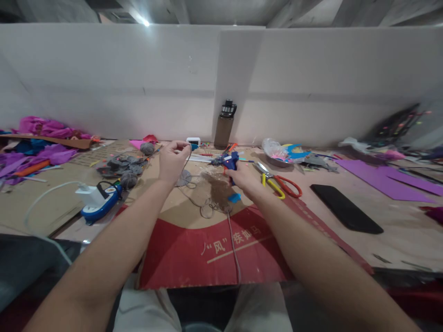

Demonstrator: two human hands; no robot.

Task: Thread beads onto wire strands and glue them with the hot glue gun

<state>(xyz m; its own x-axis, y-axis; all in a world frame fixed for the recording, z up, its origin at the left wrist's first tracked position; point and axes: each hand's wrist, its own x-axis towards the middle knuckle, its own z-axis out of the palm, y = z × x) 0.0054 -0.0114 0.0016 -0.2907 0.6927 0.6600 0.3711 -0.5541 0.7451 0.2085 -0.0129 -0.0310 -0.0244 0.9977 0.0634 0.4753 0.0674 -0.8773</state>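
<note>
My left hand [173, 159] is raised over the cardboard, its fingers pinched on a strand of grey yarn [187, 161]. A small blue piece [194, 147] shows at those fingertips; whether it is held too I cannot tell. The strand runs down to a loose ball and tangled loops [207, 210], and a tail crosses the red part of the cardboard [173, 253]. My right hand [240, 177] is wrapped round the handle of a dark blue glue gun [231, 161], whose nozzle points left. Below it lies a blue scrap [234, 198].
Scissors with red and yellow handles [277, 181] and a black phone [346, 208] lie to the right. A bottle [224, 127] stands at the back by a clear bowl [277, 154]. On the left are a blue power strip [100, 207] with a white charger and grey yarn balls [128, 180].
</note>
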